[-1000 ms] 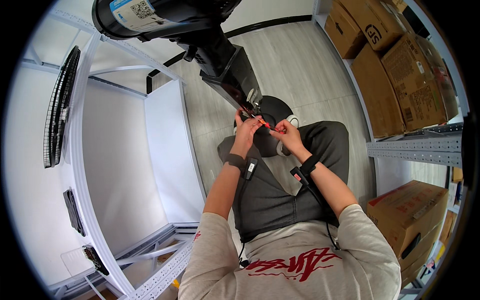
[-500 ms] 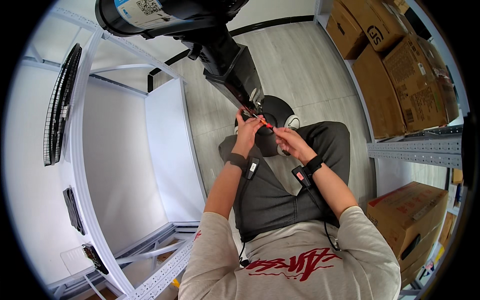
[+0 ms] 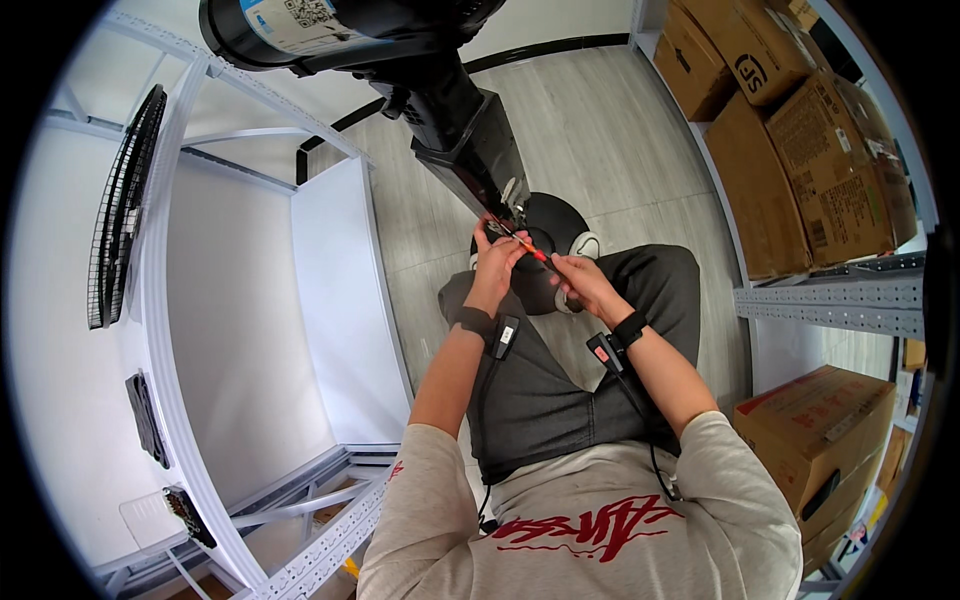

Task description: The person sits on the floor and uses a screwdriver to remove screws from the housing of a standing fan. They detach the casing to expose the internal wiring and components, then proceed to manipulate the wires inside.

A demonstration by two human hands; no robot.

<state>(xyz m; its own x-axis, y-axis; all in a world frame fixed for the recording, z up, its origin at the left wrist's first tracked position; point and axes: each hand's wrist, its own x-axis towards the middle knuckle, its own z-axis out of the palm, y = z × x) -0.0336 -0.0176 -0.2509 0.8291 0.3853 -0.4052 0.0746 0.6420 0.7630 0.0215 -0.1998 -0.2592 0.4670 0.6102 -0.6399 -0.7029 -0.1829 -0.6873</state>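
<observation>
A black fan stand leans in from the top, with its motor housing [image 3: 340, 35], its boxy column [image 3: 470, 150] and a round base [image 3: 556, 212] between my feet. My right hand [image 3: 588, 282] is closed round a screwdriver with a red and black handle [image 3: 540, 255], which points up and left at the column's lower end. There my left hand [image 3: 494, 268] rests with bent fingers beside the screwdriver's front part. What the left fingers pinch is hidden. Some pale wire or small part [image 3: 514, 190] shows just above the hands on the column.
A round black fan grille [image 3: 125, 210] sits on the white shelf rack [image 3: 165, 300] at left, near a dark flat piece [image 3: 148, 420] and a clear plastic bag [image 3: 148, 520]. Cardboard boxes [image 3: 760, 180] fill the right rack; another box [image 3: 815, 430] stands below them.
My right fingers have shifted their hold along the screwdriver handle and curl closer round it. The fan's upper part has swung slightly to the right. My left hand stays almost where it was.
</observation>
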